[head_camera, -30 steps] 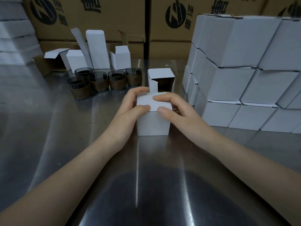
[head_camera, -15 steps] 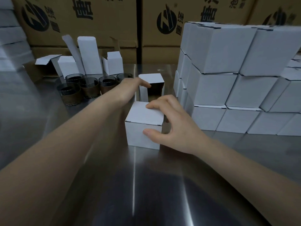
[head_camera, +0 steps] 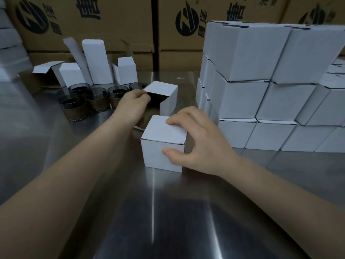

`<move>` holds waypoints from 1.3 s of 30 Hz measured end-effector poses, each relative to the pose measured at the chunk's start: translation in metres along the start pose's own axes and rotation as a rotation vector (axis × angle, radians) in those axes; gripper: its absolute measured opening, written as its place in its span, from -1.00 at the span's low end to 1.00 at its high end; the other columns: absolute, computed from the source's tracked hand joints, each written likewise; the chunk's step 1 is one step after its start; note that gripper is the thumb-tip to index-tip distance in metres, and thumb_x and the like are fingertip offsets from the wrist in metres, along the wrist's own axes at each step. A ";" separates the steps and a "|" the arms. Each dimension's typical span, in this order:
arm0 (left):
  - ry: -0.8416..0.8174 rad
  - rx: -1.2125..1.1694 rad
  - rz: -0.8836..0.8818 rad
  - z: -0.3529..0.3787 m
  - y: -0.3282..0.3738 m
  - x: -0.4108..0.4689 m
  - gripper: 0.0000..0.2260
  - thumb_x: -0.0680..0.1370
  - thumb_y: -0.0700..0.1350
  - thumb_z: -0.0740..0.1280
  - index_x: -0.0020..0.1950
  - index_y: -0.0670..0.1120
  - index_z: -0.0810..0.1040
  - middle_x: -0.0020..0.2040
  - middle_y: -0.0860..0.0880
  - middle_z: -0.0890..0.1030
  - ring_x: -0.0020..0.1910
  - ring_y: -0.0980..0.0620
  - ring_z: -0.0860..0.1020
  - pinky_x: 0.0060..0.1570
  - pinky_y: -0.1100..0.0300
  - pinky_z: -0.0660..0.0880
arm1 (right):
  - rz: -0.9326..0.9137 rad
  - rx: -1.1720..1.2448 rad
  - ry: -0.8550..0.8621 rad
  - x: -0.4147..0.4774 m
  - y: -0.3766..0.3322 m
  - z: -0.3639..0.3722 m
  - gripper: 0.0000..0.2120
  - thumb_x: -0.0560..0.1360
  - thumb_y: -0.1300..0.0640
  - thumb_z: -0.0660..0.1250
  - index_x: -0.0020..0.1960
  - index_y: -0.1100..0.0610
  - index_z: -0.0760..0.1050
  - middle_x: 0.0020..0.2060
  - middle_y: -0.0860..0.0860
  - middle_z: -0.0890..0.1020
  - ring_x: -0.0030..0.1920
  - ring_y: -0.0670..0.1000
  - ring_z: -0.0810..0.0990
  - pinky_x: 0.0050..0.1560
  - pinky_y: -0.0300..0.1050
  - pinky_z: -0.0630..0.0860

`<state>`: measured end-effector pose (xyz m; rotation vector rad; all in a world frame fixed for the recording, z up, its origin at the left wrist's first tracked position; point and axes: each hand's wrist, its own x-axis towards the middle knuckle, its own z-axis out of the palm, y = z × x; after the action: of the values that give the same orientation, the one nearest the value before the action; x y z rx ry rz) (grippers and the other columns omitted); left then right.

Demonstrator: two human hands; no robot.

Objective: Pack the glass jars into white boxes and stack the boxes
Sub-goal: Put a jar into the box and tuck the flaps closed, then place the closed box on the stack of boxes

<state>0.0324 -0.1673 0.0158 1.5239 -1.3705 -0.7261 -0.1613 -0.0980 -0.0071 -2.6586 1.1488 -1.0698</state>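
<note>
A closed white box (head_camera: pixel 162 144) stands on the steel table (head_camera: pixel 56 165) in the middle. My right hand (head_camera: pixel 197 143) grips it, fingers over its top and thumb on its front face. Behind it an open white box (head_camera: pixel 169 99) sits tilted, its dark opening facing left. My left hand (head_camera: pixel 133 104) holds that open box at the edge of its opening. Several dark glass jars (head_camera: pixel 97 99) with brown bands stand in a cluster at the left, just beyond my left hand.
A tall stack of closed white boxes (head_camera: pixel 261 86) fills the right side. Several unfolded white boxes (head_camera: pixel 97 62) with raised flaps stand behind the jars. Brown printed cartons (head_camera: pixel 112 19) line the back. More white stock (head_camera: pixel 9 43) lies at the far left.
My left hand left the closed box, reached back and took hold of the open box, which has tipped over. My right hand moved from the box's top to gripping top and front.
</note>
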 end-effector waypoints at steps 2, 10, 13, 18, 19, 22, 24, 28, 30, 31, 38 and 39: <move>0.068 -0.030 0.011 -0.009 -0.007 -0.005 -0.75 0.62 -0.11 0.22 0.27 0.01 0.55 -0.02 0.09 0.58 -0.04 0.11 0.55 0.00 0.14 0.49 | -0.014 -0.008 0.019 -0.001 0.000 -0.001 -0.46 0.37 -0.18 0.39 0.22 0.12 0.50 0.14 0.02 0.50 0.15 0.01 0.46 0.02 -0.04 0.52; 0.370 0.066 0.082 -0.053 -0.023 -0.030 -0.64 0.58 -0.20 0.29 0.37 0.01 0.52 0.28 0.02 0.57 0.26 0.02 0.51 0.27 -0.07 0.50 | -0.021 -0.072 0.041 0.000 0.000 0.000 -0.47 0.38 -0.21 0.29 0.20 0.11 0.50 0.09 0.02 0.49 0.10 0.01 0.45 -0.03 -0.05 0.51; 0.470 0.147 0.114 -0.068 -0.026 -0.032 -0.64 0.58 -0.31 0.23 0.31 -0.02 0.57 0.28 -0.04 0.58 0.26 0.00 0.52 0.30 -0.01 0.48 | 0.055 -0.082 0.011 0.003 0.002 -0.001 -0.46 0.39 -0.23 0.23 0.23 0.08 0.47 0.14 -0.01 0.48 0.16 0.01 0.44 0.07 -0.10 0.44; 0.494 0.261 0.231 -0.085 -0.023 -0.033 -0.68 0.52 -0.38 0.22 -0.01 -0.01 0.62 0.05 0.01 0.62 0.06 0.09 0.52 0.10 0.15 0.48 | 0.134 -0.164 -0.016 0.010 0.004 -0.001 -0.51 0.43 -0.09 0.24 0.27 0.13 0.47 0.25 0.03 0.49 0.28 0.07 0.42 0.27 -0.03 0.35; 0.491 0.261 0.241 -0.088 -0.021 -0.032 -0.69 0.50 -0.39 0.22 -0.06 0.00 0.58 -0.01 0.03 0.60 0.01 0.10 0.53 0.06 0.14 0.51 | 0.137 -0.207 -0.015 0.012 0.004 0.000 -0.51 0.44 -0.08 0.22 0.28 0.15 0.47 0.27 0.06 0.49 0.30 0.09 0.40 0.28 -0.02 0.32; 0.490 0.257 0.298 -0.098 -0.011 -0.030 -0.64 0.46 -0.40 0.20 -0.07 0.10 0.48 -0.16 0.18 0.56 -0.13 0.26 0.53 -0.07 0.26 0.48 | 0.137 -0.380 0.005 0.021 0.005 0.003 -0.57 0.48 -0.02 0.20 0.24 0.18 0.51 0.19 0.12 0.51 0.22 0.15 0.43 0.21 0.03 0.34; 0.471 0.322 0.379 -0.103 -0.004 -0.032 -0.62 0.48 -0.38 0.19 -0.07 0.13 0.51 -0.14 0.17 0.56 -0.11 0.24 0.51 -0.07 0.35 0.39 | 0.160 -0.484 0.009 0.029 0.007 0.006 -0.66 0.52 0.03 0.21 0.21 0.15 0.51 0.10 0.11 0.50 0.14 0.18 0.43 0.10 0.02 0.27; 0.414 0.534 0.585 -0.106 0.008 -0.035 -0.74 0.50 -0.38 0.23 -0.10 -0.08 0.64 -0.13 0.05 0.55 -0.07 0.10 0.48 -0.08 0.43 0.33 | 0.208 -0.685 -0.031 0.050 0.010 0.013 -0.74 0.54 0.14 0.19 0.22 0.08 0.45 0.07 0.09 0.52 0.12 0.20 0.39 0.01 0.02 0.17; 0.370 0.623 0.686 -0.103 0.013 -0.036 -0.76 0.49 -0.38 0.25 -0.16 -0.09 0.62 -0.16 0.03 0.55 -0.09 0.02 0.51 -0.03 0.24 0.44 | 0.237 -0.722 -0.071 0.063 0.013 0.016 -0.72 0.50 0.24 0.22 0.20 0.10 0.42 0.06 0.10 0.53 0.12 0.20 0.38 -0.01 0.02 0.17; 0.353 0.655 0.726 -0.100 0.015 -0.037 -0.77 0.48 -0.39 0.25 -0.18 -0.10 0.61 -0.17 0.02 0.56 -0.09 -0.04 0.53 -0.03 0.10 0.47 | 0.255 -0.734 -0.091 0.070 0.014 0.016 -0.69 0.46 0.29 0.22 0.18 0.12 0.41 0.05 0.11 0.53 0.13 0.20 0.38 -0.03 0.01 0.15; 0.247 0.757 0.898 -0.069 0.016 -0.048 -0.82 0.36 -0.44 0.26 -0.27 -0.20 0.57 -0.30 -0.13 0.57 -0.20 -0.21 0.49 -0.20 -0.12 0.47 | 0.328 -0.822 -0.170 0.107 0.033 0.025 -0.68 0.39 0.37 0.31 0.13 0.23 0.46 0.14 0.18 0.44 0.17 0.21 0.37 0.03 -0.06 0.23; 0.236 0.763 0.922 -0.064 0.015 -0.050 -0.82 0.33 -0.45 0.24 -0.29 -0.22 0.56 -0.32 -0.15 0.56 -0.22 -0.22 0.49 -0.22 -0.14 0.46 | 0.337 -0.827 -0.185 0.110 0.036 0.027 -0.70 0.40 0.36 0.30 0.13 0.23 0.46 0.15 0.18 0.44 0.18 0.21 0.37 0.07 -0.05 0.26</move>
<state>0.0731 -0.1021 0.0469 1.2088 -2.0231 0.5902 -0.1135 -0.2021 0.0254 -2.7931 2.2602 -0.2997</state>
